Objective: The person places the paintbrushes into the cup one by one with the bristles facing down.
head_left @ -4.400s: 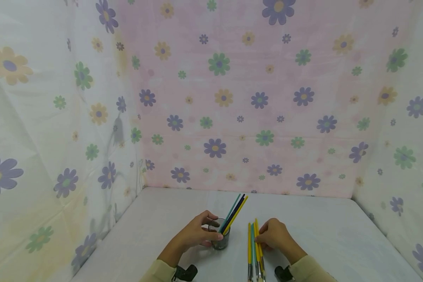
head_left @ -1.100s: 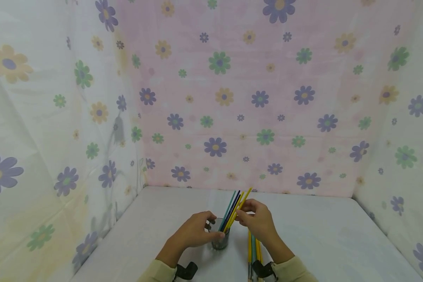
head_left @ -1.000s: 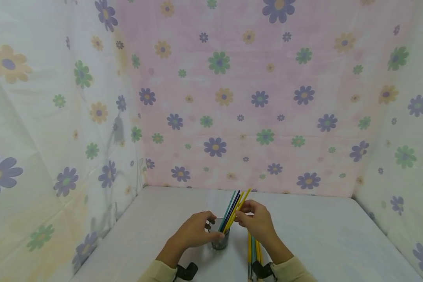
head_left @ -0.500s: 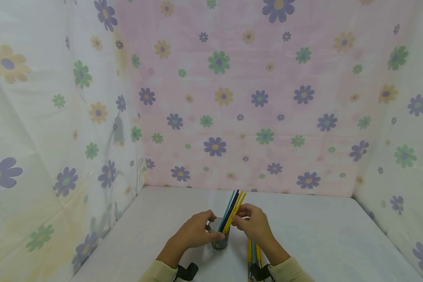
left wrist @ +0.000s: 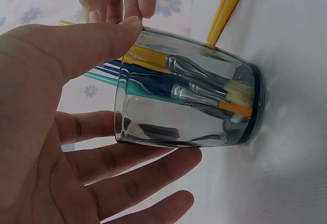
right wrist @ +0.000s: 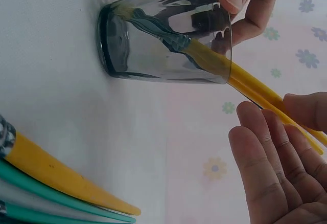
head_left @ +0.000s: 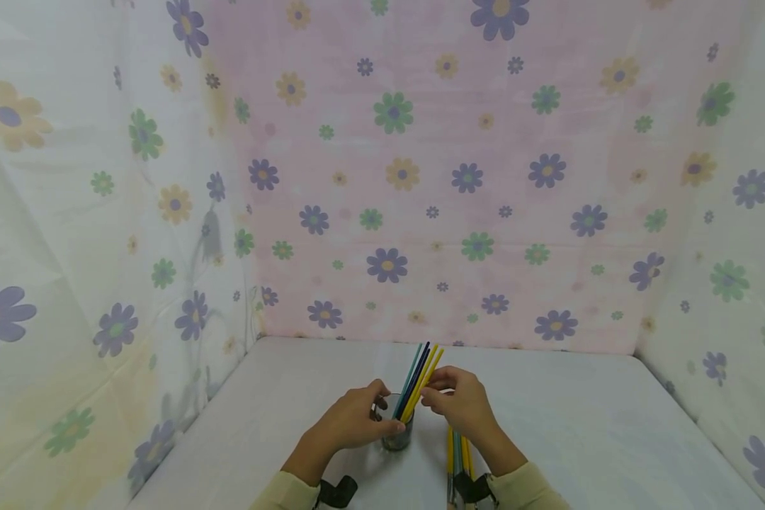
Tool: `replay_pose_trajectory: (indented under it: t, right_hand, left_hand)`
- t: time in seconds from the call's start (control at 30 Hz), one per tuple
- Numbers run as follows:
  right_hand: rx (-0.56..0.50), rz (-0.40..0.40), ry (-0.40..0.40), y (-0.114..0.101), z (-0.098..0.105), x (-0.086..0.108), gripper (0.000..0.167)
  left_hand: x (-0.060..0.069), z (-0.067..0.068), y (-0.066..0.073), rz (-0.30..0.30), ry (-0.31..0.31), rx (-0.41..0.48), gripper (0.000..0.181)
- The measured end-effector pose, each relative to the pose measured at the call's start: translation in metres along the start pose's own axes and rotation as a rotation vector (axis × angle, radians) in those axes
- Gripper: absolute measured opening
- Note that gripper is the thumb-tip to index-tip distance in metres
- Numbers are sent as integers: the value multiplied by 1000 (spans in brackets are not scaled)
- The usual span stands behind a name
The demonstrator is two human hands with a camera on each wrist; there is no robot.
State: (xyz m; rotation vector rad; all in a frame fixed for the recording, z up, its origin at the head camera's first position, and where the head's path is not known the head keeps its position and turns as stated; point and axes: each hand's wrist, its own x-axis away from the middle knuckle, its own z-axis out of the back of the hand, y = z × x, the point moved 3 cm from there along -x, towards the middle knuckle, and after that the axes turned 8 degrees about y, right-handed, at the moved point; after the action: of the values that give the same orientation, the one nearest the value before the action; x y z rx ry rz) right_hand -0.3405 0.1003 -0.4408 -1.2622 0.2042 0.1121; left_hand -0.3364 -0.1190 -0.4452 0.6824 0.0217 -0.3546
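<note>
Beyond the loose, slim yellow and teal paintbrushes (head_left: pixel 457 453), the left hand (head_left: pixel 355 419) clasps the round smoky-glass tumbler (head_left: pixel 398 436), whose slanting yellow, navy and teal brushes (head_left: pixel 417 384) could tip it if the loosely bent right hand (head_left: pixel 464 401), pinching or not I can't tell, nudged them while that clasp slackened.

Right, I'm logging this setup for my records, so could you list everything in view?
Glass: one, clear grey, upright on the table
Yellow brushes: two, yellow handles, in the glass
Dark blue brush: at least one, in the glass
Teal brush: at least one, in the glass
Loose yellow brushes and loose teal brushes: exact count hidden, on the table, right of the glass
Table: one, white, under everything
Flowered cloth: three sides, pink behind, white left and right
Wrist devices: two, black, one per wrist
Sleeves: two, pale beige, bottom edge
Left hand: one, around the glass
Right hand: one, at the yellow handles
</note>
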Motion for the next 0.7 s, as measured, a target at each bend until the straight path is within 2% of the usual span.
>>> replay_pose_trajectory:
  t: [0.47, 0.7]
  right_hand:
    - [13, -37, 17, 1, 18, -5, 27]
    - [25, -105, 35, 4, 32, -8, 27]
  left_hand:
    - [-3, -2, -3, 23, 3, -34, 66]
    - [-3, -3, -3, 28, 3, -39, 66]
